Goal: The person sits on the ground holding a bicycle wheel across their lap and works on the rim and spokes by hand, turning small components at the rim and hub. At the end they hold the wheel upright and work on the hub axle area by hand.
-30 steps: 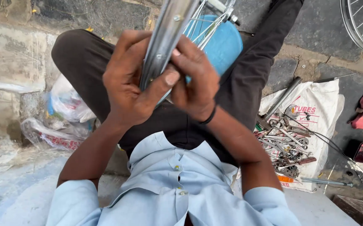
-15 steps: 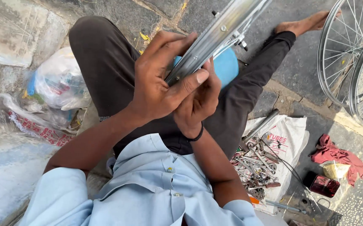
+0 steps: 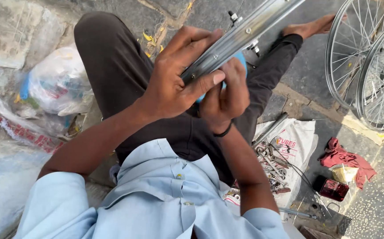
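**Both hands on a bare bicycle rim, held over the lap**

The left hand [image 3: 174,84] wraps the metal wheel rim [image 3: 245,33] from above, its fingers [image 3: 192,37] curled over the far edge and the thumb pressed flat along the near side, so the hand is clamped on the rim. The right hand [image 3: 225,95] sits just under and behind it, fingers folded together against the rim's underside; whether they pinch something small there cannot be told. The rim runs diagonally up and to the right, above the person's dark trousers [image 3: 112,66], with a blue object [image 3: 241,59] partly hidden behind the hands.

To handle this well, the left grip should probably stay firm and close to the working spot so the rim does not twist, while the right hand does the finer work.

On the ground to the right lie a white sack [image 3: 298,141] with spanners [image 3: 274,163], a red rag [image 3: 344,159] and two spoked wheels [image 3: 369,66].
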